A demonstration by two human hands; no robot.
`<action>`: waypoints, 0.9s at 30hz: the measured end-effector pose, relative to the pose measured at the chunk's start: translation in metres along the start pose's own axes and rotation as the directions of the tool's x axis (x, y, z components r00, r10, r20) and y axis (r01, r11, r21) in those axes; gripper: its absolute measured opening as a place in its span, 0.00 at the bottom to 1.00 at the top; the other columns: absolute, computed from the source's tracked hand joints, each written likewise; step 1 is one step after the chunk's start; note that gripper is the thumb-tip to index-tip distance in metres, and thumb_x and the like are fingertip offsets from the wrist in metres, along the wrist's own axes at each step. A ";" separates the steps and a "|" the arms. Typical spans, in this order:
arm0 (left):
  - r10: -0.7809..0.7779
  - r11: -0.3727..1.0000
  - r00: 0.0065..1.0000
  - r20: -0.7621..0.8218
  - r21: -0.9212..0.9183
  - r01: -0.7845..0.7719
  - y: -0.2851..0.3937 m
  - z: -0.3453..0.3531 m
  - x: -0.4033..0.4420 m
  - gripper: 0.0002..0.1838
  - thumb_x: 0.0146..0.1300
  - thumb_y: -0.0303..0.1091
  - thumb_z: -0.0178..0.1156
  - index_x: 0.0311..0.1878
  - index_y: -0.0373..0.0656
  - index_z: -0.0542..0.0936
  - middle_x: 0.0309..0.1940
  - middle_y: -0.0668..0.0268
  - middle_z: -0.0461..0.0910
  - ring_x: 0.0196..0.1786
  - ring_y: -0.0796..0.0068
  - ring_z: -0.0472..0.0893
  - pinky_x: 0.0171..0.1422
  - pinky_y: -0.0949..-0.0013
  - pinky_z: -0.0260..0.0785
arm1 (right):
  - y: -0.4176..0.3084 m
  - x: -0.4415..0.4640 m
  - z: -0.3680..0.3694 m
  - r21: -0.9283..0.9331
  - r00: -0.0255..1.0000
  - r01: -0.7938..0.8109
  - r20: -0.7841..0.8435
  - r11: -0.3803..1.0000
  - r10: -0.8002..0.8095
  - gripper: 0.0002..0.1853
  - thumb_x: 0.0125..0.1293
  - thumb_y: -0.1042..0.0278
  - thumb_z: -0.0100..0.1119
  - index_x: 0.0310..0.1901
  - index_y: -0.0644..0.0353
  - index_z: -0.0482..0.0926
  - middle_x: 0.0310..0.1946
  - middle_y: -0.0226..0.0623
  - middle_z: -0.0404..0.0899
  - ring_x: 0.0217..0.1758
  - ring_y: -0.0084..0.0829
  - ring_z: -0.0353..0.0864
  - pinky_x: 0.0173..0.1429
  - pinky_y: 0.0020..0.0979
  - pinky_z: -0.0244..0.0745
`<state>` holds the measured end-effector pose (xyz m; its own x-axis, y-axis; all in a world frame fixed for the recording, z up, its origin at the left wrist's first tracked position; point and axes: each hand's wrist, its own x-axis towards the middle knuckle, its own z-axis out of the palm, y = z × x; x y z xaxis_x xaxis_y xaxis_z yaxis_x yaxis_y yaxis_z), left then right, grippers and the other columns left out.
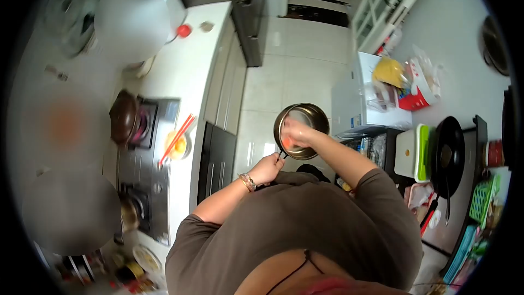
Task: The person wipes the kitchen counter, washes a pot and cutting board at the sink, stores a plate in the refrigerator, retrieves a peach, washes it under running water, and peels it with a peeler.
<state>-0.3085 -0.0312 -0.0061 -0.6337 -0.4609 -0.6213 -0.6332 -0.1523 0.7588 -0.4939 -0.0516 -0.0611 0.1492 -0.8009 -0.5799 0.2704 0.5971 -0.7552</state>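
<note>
A round metal pot point(315, 113) is held in front of my body, above the tiled floor. My left hand point(266, 168) is wrapped round the pot's handle, with bracelets at the wrist. Inside the pot's opening is my right hand point(297, 133), its fingers pointing down and smeared by motion. Something reddish-orange point(287, 142) shows under those fingers, too blurred to make out.
On the left counter, red chopsticks point(177, 140) lie across a bowl point(183, 148) beside the gas stove point(143, 172), which carries a dark brown pot point(124, 117). To the right are a black pan point(447, 155), cutting boards point(412, 153) and bags point(417, 84) on a white cabinet.
</note>
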 end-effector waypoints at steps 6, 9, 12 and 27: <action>-0.033 0.992 0.969 0.244 -0.111 0.062 0.061 -0.019 0.083 0.12 0.71 0.39 0.46 0.38 0.39 0.66 0.16 0.67 0.66 0.08 0.79 0.61 0.11 0.71 0.53 | -0.042 0.002 -0.070 0.524 0.873 0.481 -0.364 0.703 -0.325 0.04 0.58 0.78 0.46 0.34 0.57 0.67 0.27 0.35 0.70 0.24 0.31 0.72 0.24 0.34 0.69; -0.016 0.997 0.969 0.246 -0.075 0.035 0.100 -0.024 0.121 0.11 0.70 0.39 0.48 0.36 0.42 0.67 0.16 0.69 0.66 0.09 0.81 0.60 0.11 0.73 0.52 | -0.071 -0.036 -0.117 -0.225 0.992 0.119 -0.012 0.967 -0.125 0.11 0.65 0.66 0.48 0.45 0.61 0.73 0.29 0.32 0.73 0.30 0.28 0.73 0.39 0.29 0.71; -0.001 1.000 0.966 0.259 0.000 0.000 0.153 -0.026 0.158 0.12 0.70 0.39 0.48 0.33 0.42 0.67 0.16 0.71 0.65 0.10 0.82 0.59 0.11 0.74 0.51 | -0.084 -0.041 -0.186 -0.984 0.998 -0.044 -0.049 0.171 -0.025 0.17 0.65 0.56 0.49 0.39 0.60 0.81 0.31 0.40 0.80 0.36 0.37 0.77 0.40 0.36 0.70; 0.038 0.997 0.846 0.532 0.035 -0.067 0.467 -0.024 0.296 0.12 0.69 0.38 0.48 0.36 0.38 0.68 0.14 0.67 0.67 0.10 0.77 0.66 0.14 0.70 0.65 | -0.253 -0.203 -0.340 -0.938 0.621 -0.339 -0.163 -0.076 -0.767 0.13 0.56 0.60 0.56 0.40 0.58 0.76 0.41 0.41 0.75 0.36 0.40 0.79 0.36 0.38 0.75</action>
<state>-0.7814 -0.2594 0.1687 -0.7966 0.0698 -0.6004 -0.6045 -0.0900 0.7915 -0.9165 -0.0253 0.1439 -0.2697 -0.9480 0.1691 -0.9628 0.2681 -0.0328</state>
